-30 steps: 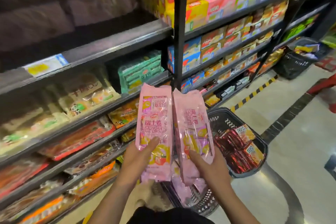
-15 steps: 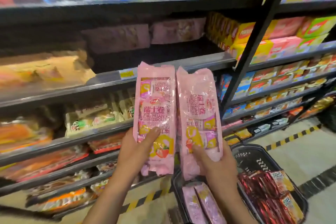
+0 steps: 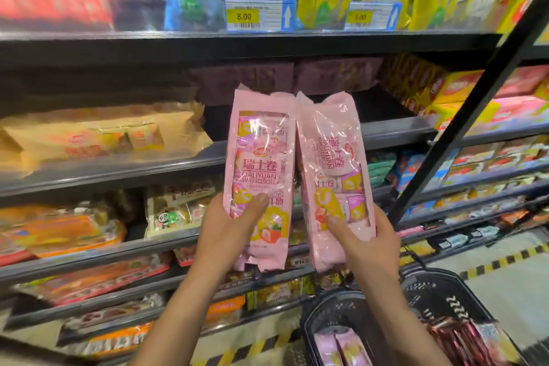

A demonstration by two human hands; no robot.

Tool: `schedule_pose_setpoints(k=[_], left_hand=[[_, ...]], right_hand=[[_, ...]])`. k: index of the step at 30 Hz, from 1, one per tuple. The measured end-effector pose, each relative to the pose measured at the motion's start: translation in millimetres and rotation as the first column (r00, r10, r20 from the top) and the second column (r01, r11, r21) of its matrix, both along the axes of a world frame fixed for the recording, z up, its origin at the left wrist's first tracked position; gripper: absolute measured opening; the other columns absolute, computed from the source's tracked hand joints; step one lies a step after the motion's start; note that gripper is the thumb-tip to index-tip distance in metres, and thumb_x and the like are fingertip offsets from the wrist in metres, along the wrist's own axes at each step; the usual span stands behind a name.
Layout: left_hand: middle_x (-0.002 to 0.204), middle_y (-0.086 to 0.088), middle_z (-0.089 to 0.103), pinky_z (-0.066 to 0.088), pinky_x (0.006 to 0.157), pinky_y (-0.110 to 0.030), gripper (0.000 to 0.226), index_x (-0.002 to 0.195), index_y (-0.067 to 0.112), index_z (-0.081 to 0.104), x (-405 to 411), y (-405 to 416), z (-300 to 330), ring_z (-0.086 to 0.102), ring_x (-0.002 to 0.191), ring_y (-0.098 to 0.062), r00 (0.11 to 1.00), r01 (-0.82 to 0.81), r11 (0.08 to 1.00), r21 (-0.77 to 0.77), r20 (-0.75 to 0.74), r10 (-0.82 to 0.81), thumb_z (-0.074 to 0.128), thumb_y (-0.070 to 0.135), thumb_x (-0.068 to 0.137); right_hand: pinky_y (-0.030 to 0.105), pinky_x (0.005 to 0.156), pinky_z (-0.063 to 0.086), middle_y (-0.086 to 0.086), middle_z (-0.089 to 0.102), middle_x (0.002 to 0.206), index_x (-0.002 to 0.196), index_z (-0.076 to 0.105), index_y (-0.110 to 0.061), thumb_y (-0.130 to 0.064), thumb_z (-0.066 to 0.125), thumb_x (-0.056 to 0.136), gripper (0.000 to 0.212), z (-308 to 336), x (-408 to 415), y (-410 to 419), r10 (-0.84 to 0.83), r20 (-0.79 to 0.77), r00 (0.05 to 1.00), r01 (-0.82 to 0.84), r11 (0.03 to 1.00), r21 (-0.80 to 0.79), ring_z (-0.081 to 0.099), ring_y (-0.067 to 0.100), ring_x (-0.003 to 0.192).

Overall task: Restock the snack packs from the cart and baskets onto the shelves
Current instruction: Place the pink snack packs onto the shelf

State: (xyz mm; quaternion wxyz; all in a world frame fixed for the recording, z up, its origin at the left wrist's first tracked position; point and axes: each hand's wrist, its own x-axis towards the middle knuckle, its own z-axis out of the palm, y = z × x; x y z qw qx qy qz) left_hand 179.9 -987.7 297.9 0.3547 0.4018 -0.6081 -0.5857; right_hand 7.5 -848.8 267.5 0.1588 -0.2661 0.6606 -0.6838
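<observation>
The person is standing at a black metal shelving unit, holding up two long pink plastic packs of strawberry Swiss rolls, one in each hand. The left hand is grasping the lower part of the left pink pack, thumb lying across its printed front. The right hand is grasping the lower part of the right pink pack in the same way, thumb on the front and fingers hidden behind. Both packs are standing nearly upright, side by side and touching or almost touching along their long edges.

Taking the shelving unit as the landmark, the packs are hovering just in front of its second tier from the top, where a dark gap is showing and a row of similar dim pink packs is sitting at the back. Neither held pack is resting on a shelf yet.

The restocking looks only partly done. In the black plastic basket on the floor below and to the right of the unit, more pink packs and a heap of dark red wrapped snacks are waiting. The two held packs probably belong in that gap, so placing them is the step in hand, with the basket's contents left after that.
</observation>
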Motion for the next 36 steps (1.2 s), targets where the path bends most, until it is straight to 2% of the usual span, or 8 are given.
schedule_pose_setpoints(k=[4, 8, 11, 15, 24, 28, 31, 36], left_hand=[[0.089, 0.011, 0.079, 0.054, 0.065, -0.025, 0.018, 0.103, 0.026, 0.073, -6, -17, 15, 0.075, 0.078, -0.006, 0.998, -0.028, 0.997, -0.076, 0.061, 0.033, 0.076, 0.037, 0.089], [0.081, 0.011, 0.078, 0.058, 0.068, -0.036, 0.014, 0.091, 0.027, 0.072, -20, -26, 25, 0.073, 0.071, -0.007, 0.986, -0.071, 0.982, -0.173, 0.135, 0.095, 0.078, 0.039, 0.088], [0.090, 0.013, 0.076, 0.057, 0.071, -0.033, 0.030, 0.100, 0.030, 0.067, -34, -27, 35, 0.072, 0.080, -0.005, 0.962, -0.113, 0.963, -0.243, 0.215, 0.167, 0.081, 0.049, 0.081], [0.092, 0.014, 0.063, 0.041, 0.059, -0.024, 0.046, 0.104, 0.026, 0.056, -57, -26, 52, 0.060, 0.080, -0.003, 0.871, -0.082, 0.893, -0.442, 0.403, 0.279, 0.078, 0.057, 0.077], [0.101, -0.003, 0.059, 0.052, 0.075, -0.046, 0.061, 0.107, 0.016, 0.051, -95, -59, 89, 0.062, 0.093, -0.032, 0.645, 0.114, 0.647, -0.754, 0.551, 0.529, 0.066, 0.069, 0.079], [0.102, -0.012, 0.061, 0.044, 0.079, -0.048, 0.060, 0.099, 0.013, 0.045, -106, -85, 117, 0.061, 0.097, -0.041, 0.555, 0.200, 0.598, -0.776, 0.593, 0.583, 0.065, 0.067, 0.082], [0.087, -0.011, 0.056, 0.043, 0.077, -0.046, 0.057, 0.085, 0.011, 0.042, -113, -100, 131, 0.058, 0.087, -0.037, 0.491, 0.278, 0.612, -0.741, 0.657, 0.572, 0.065, 0.064, 0.086], [0.067, -0.005, 0.050, 0.041, 0.066, -0.035, 0.052, 0.067, 0.013, 0.048, -127, -119, 139, 0.056, 0.076, -0.032, 0.349, 0.399, 0.681, -0.615, 0.788, 0.508, 0.058, 0.055, 0.095]], right_hand=[[0.014, 0.068, 0.054, -0.008, 0.078, 0.096, 0.113, 0.072, -0.019, -0.010, 0.087, 0.079, 0.038, 10, -20, -16, 0.018, -0.007, 1.000, -0.018, 0.999, -0.033, 0.074, 0.007, 0.087], [0.015, 0.069, 0.055, -0.011, 0.078, 0.096, 0.110, 0.072, -0.024, -0.015, 0.088, 0.078, 0.037, 14, -45, -26, 0.014, -0.028, 1.000, -0.014, 1.000, -0.028, 0.073, 0.005, 0.087], [0.017, 0.070, 0.057, -0.011, 0.078, 0.097, 0.111, 0.072, -0.024, -0.018, 0.087, 0.079, 0.036, 18, -67, -30, 0.023, 0.001, 1.000, -0.023, 0.999, -0.039, 0.073, 0.006, 0.088], [0.019, 0.066, 0.058, -0.009, 0.077, 0.095, 0.110, 0.071, -0.022, -0.022, 0.086, 0.081, 0.032, 20, -96, -31, 0.055, 0.059, 0.997, -0.053, 0.998, -0.044, 0.074, 0.008, 0.086], [0.027, 0.066, 0.061, -0.002, 0.078, 0.103, 0.112, 0.073, -0.023, -0.025, 0.085, 0.081, 0.034, 23, -149, -28, 0.090, 0.112, 0.990, -0.084, 0.995, -0.062, 0.075, 0.015, 0.094], [0.025, 0.060, 0.060, -0.002, 0.078, 0.103, 0.112, 0.073, -0.024, -0.027, 0.086, 0.081, 0.034, 28, -160, -25, 0.105, 0.138, 0.985, -0.096, 0.993, -0.073, 0.076, 0.017, 0.095], [0.025, 0.061, 0.060, -0.004, 0.078, 0.100, 0.109, 0.074, -0.025, -0.027, 0.087, 0.080, 0.032, 31, -166, -23, 0.076, 0.095, 0.993, -0.070, 0.996, -0.061, 0.076, 0.016, 0.093], [0.051, 0.086, 0.062, -0.006, 0.077, 0.100, 0.111, 0.073, -0.026, -0.032, 0.089, 0.078, 0.037, 32, -179, -12, -0.033, 0.012, 0.999, 0.033, 0.999, 0.019, 0.074, 0.016, 0.094]])
